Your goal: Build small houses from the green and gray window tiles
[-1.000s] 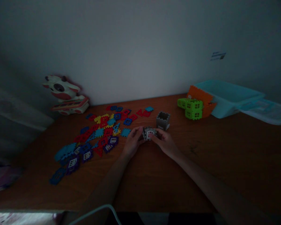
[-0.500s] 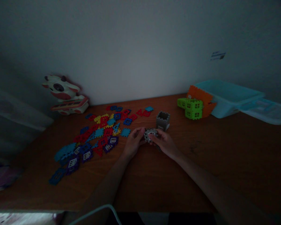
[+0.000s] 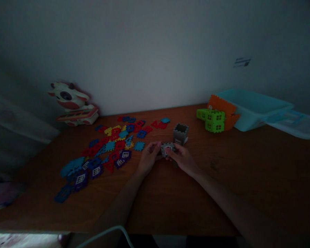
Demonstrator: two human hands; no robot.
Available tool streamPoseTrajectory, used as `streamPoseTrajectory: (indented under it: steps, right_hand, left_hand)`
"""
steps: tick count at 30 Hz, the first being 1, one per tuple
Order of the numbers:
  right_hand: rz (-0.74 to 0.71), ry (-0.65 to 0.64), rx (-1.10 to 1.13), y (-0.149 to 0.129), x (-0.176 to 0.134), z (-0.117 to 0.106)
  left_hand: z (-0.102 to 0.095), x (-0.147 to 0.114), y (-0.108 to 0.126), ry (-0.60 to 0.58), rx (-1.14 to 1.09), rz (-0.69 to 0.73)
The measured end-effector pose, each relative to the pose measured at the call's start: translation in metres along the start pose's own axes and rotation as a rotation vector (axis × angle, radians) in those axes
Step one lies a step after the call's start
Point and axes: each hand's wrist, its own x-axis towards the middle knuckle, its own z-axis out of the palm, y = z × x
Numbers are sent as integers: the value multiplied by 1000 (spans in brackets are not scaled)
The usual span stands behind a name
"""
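Note:
Between my hands is a grey building panel (image 3: 167, 150) with toothed edges and a white window. My left hand (image 3: 149, 156) pinches its left side. On the other side, my right hand (image 3: 184, 159) grips the panel, the thumb lying across the window. Part of another grey piece shows under the right fingers, but its shape is mostly hidden. Just behind my hands stands an open-topped grey box (image 3: 181, 134) made of joined panels, with a white insert low on its side.
Many loose interlocking panels (image 3: 110, 146) in red, blue, yellow and purple lie to the left. A cow-shaped toy keyboard (image 3: 74, 105) stands behind them. Rightward are a green panel build (image 3: 214, 120), orange panels (image 3: 223, 108) and a light-blue bin (image 3: 253, 103). A pale cable (image 3: 116, 227) crosses the front.
My view has shifted slightly. Both hands keep their hold on the grey panel, which is tilted a little differently, and the left fingers have moved slightly at its edge.

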Motion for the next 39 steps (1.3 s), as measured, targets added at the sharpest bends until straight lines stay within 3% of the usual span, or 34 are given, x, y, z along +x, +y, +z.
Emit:
streamPoseTrajectory:
  steps: [39]
  right_hand:
    - [7,-47,71,-1,1,-1]
  left_hand:
    - [-7,3,-8,-122,-19,87]
